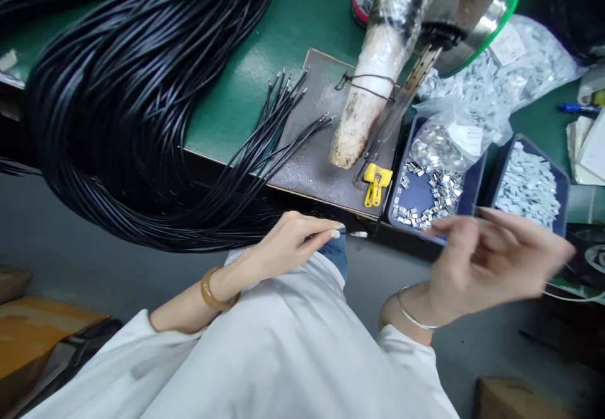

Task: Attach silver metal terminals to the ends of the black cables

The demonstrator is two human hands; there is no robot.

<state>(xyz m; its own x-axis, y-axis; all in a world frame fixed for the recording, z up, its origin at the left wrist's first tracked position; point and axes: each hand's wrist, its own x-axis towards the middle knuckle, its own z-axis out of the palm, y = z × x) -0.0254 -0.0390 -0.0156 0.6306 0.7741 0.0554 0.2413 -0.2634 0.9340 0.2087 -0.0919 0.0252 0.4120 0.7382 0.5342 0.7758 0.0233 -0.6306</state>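
My left hand (302, 237) is closed in a pinch below the front edge of the grey board (302, 173); whatever lies between thumb and forefinger is too small to name. My right hand (491, 261), blurred by motion, hovers at the front of the blue tray (472, 186) of small metal clips (442, 195); its fingers are smeared. Left of the board lies a thick bundle of black cables (142, 91), with several stripped cable ends (288, 94) over the board. A yellow tool (375, 184) sits at the board's right front.
A plastic-wrapped machine arm (378, 72) hangs over the board. A second blue tray (562, 186) holds pale pieces (529, 186). Behind are a clear bag of pale pieces (529, 66), a green-rimmed dish (508, 12) and a blue pen (579, 108). Cardboard boxes (42, 324) stand low left.
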